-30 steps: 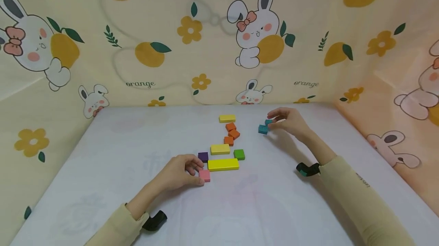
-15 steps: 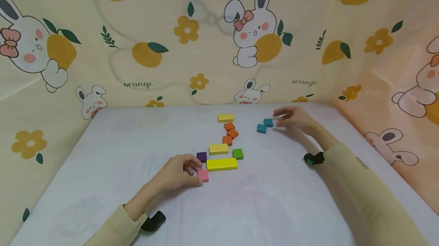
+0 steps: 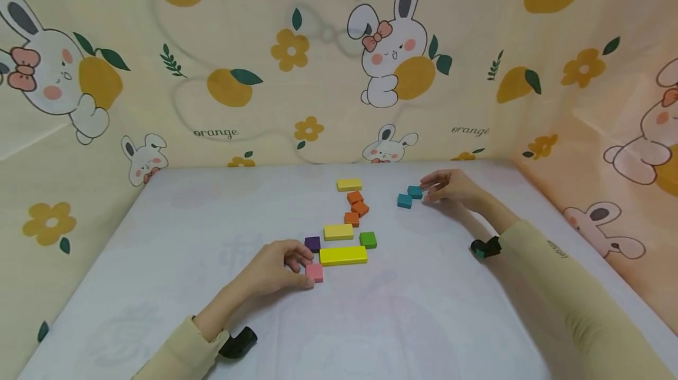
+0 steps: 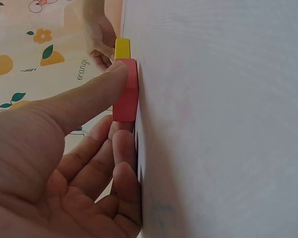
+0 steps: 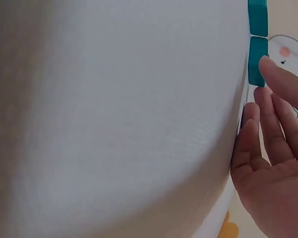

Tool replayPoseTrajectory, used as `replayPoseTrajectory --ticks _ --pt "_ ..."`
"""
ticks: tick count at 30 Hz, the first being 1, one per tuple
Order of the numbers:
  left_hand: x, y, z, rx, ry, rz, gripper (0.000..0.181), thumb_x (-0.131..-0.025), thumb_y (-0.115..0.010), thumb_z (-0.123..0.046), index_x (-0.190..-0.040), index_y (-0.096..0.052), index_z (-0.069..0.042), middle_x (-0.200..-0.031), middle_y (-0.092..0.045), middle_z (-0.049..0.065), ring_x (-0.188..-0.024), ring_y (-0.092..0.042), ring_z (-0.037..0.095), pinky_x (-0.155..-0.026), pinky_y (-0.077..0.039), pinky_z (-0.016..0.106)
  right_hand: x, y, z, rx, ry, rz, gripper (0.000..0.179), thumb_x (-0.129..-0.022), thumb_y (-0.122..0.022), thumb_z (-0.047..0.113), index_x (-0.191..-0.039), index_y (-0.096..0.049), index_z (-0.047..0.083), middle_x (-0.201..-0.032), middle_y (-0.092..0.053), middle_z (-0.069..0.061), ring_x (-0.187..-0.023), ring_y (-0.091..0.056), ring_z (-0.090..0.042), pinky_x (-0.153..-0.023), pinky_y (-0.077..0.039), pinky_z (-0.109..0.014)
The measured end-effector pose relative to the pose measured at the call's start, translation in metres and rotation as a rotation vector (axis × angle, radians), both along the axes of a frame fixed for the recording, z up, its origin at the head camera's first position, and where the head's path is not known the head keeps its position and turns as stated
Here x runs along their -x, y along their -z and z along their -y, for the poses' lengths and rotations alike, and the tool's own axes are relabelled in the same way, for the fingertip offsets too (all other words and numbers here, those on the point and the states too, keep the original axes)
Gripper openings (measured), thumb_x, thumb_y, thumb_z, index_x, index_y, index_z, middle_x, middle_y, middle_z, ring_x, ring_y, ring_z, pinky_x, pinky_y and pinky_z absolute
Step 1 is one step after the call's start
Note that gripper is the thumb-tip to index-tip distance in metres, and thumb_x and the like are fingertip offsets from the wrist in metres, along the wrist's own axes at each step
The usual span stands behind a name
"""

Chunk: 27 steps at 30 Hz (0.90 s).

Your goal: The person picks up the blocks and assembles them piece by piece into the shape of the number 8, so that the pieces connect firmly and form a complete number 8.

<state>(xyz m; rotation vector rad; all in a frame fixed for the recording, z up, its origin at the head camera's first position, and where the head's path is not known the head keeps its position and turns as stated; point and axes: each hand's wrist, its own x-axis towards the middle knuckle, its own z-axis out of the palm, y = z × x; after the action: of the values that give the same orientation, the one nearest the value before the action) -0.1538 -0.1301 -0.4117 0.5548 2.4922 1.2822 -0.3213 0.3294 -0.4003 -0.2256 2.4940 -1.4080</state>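
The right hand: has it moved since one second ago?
Yes: in the head view, the right hand has shifted rightward, farther from the rearmost yellow block.

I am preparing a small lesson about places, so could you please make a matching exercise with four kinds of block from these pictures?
Things:
1. pink block
2. green block
3. orange blocks
4. teal blocks

Places:
A. nearest the right hand
B. between the two shorter yellow blocks
C. at the thumb of the left hand
D. just beyond the right end of the long yellow block

Pairs: 1-C, 2-D, 3-B, 4-A
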Motion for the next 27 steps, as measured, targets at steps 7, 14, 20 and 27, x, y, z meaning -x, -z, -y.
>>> replayPoseTrajectory --ticks 7,14,20,27 --pt "0.001 0.001 -0.001 0.007 -0.006 -0.005 0.040 -0.075 -0.088 -0.025 -0.108 -0.067 -0.014 -0.095 -0.065 -0.006 -0.085 -0.057 0.019 -0.078 -0.048 0.036 0.000 -0.001 0.006 -0.042 0.020 0.007 0.054 -0.080 -0.081 0.005 -0.129 -0.059 -0.001 -0.126 -0.063 -0.018 -0.106 -0.055 -0.031 -0.081 -0.049 -0.022" --pt "0.002 0.001 0.000 0.010 -0.010 -0.004 0.040 -0.075 -0.088 -0.026 -0.108 -0.068 -0.014 -0.095 -0.065 -0.006 -0.084 -0.057 0.018 -0.078 -0.047 0.037 0.002 -0.004 0.010 -0.070 0.028 0.017 0.056 -0.079 -0.083 0.008 -0.130 -0.060 0.000 -0.126 -0.062 -0.018 -0.108 -0.052 -0.032 -0.082 -0.047 -0.023" --pt "0.001 0.002 0.000 0.009 -0.012 -0.001 0.040 -0.074 -0.088 -0.025 -0.108 -0.068 -0.015 -0.095 -0.064 -0.006 -0.084 -0.057 0.018 -0.078 -0.047 0.037 0.003 -0.002 0.010 -0.084 0.022 0.008 0.055 -0.080 -0.083 0.009 -0.129 -0.061 0.000 -0.125 -0.063 -0.017 -0.107 -0.055 -0.030 -0.083 -0.047 -0.023" --pt "0.002 0.002 0.000 0.014 -0.014 -0.003 0.041 -0.074 -0.088 -0.026 -0.107 -0.068 -0.015 -0.094 -0.064 -0.006 -0.084 -0.057 0.018 -0.078 -0.047 0.036 0.002 -0.001 0.009 -0.081 0.026 0.006 0.054 -0.081 -0.082 0.011 -0.129 -0.061 0.000 -0.126 -0.062 -0.018 -0.107 -0.055 -0.031 -0.084 -0.047 -0.025"
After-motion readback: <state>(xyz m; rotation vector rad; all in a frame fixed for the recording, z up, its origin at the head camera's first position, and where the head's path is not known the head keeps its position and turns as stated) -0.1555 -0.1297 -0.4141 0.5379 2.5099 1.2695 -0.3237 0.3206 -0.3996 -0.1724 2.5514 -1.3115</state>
